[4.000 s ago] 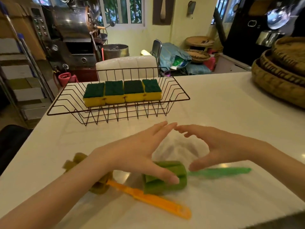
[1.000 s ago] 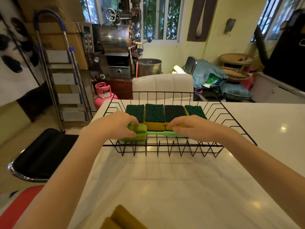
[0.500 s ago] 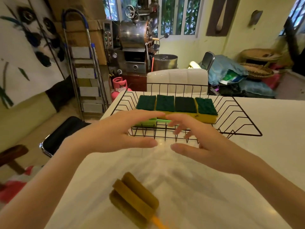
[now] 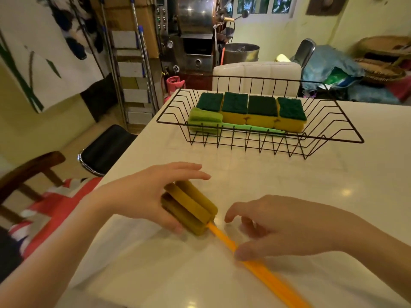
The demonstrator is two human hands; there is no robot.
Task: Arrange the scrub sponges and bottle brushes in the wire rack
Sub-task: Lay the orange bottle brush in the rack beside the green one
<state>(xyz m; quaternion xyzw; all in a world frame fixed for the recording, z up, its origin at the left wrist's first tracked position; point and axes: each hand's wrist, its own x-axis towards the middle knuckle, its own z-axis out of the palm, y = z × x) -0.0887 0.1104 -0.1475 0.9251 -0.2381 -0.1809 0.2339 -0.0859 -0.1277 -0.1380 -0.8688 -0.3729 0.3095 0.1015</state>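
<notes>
Hands (image 4: 142, 194) around orange brush (image 4: 189, 206), open tabletop (image 4: 255, 174) before rack (image 4: 262, 138).

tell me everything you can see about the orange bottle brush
The orange bottle brush lies flat on the white table, outside the wire rack. Its head is a bundle of mustard-brown sponge strips; a long, flat orange plastic handle runs toward the near right edge of view. The left hand cups the head, and the right hand closes around the handle. It is not lifted.
</notes>
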